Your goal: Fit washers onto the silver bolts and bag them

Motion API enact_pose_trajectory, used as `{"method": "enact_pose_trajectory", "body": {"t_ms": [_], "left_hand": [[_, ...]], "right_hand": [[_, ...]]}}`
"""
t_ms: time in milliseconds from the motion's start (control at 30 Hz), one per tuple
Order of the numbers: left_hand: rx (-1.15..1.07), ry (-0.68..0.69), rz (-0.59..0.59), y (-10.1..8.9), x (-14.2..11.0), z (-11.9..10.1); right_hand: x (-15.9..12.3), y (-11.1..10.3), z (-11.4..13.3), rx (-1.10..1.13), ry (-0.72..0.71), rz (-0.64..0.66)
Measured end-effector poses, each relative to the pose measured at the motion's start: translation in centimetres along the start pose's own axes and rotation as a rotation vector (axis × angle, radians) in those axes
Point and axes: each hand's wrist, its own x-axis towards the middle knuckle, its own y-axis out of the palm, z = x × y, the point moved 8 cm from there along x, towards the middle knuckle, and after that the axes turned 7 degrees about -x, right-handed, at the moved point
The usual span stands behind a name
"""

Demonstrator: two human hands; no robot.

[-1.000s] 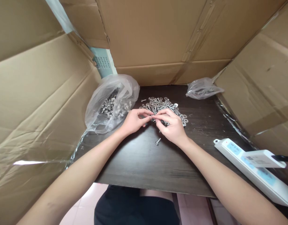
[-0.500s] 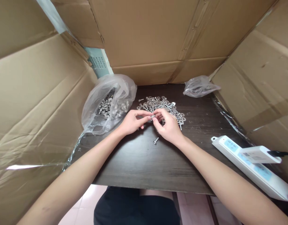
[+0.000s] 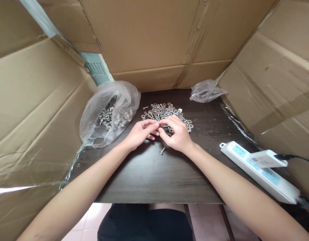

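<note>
My left hand [image 3: 140,134] and my right hand [image 3: 178,134] meet over the near edge of a pile of loose hardware [image 3: 160,110]. Thumbs and forefingers of both are pinched together, tip to tip. Whatever is between them is tiny and mostly covered by the fingers; I cannot make out its kind. Bolts, washers and nuts make up the pile, some of it hidden behind my right hand. A single bolt [image 3: 162,151] lies on the dark table [image 3: 144,177], just nearer to me than the hands.
To the left, a clear plastic bag [image 3: 94,129] lies open with several bolts inside. A smaller clear bag [image 3: 207,92] sits at the back right. On the right is a white power strip [image 3: 259,179] with a plugged-in adapter [image 3: 267,158]. Cardboard walls [image 3: 149,40] enclose the table.
The view has shifted slightly, moving the scene left. A shiny metal piece seen between the fingertips before is now mostly covered; the fingers have changed position a little.
</note>
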Motion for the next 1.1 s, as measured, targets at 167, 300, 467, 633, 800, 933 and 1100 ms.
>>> {"method": "enact_pose_trajectory", "body": {"t_ms": [167, 300, 467, 633, 800, 933, 1100], "left_hand": [[0.081, 0.044, -0.067, -1.1, 0.4, -0.2], [0.225, 0.159, -0.085, -1.6, 0.4, -0.8], [0.41, 0.307, -0.09, -1.8, 0.1, -1.6], [0.571, 0.424, -0.052, -1.0, -0.6, -2.2], [0.695, 0.471, -0.004, -0.3, -1.1, -2.2], [0.739, 0.488, 0.0, -0.1, -1.2, -2.4], [0.753, 0.511, 0.005, 0.1, -1.2, -2.5]], "right_hand": [[0.0, -1.8, -5.3, -0.163, 0.259, -0.037], [-1.5, -4.4, -11.1, -0.569, 0.56, 0.059], [-3.0, -4.3, -12.4, -0.702, 0.533, 0.248], [-3.2, -3.5, -11.7, -0.755, 0.501, 0.318], [-3.1, -3.7, -11.6, -0.723, 0.519, 0.313], [-2.1, -3.6, -10.0, -0.658, 0.479, 0.233], [-0.7, -2.1, -5.7, -0.171, 0.301, 0.045]]}}
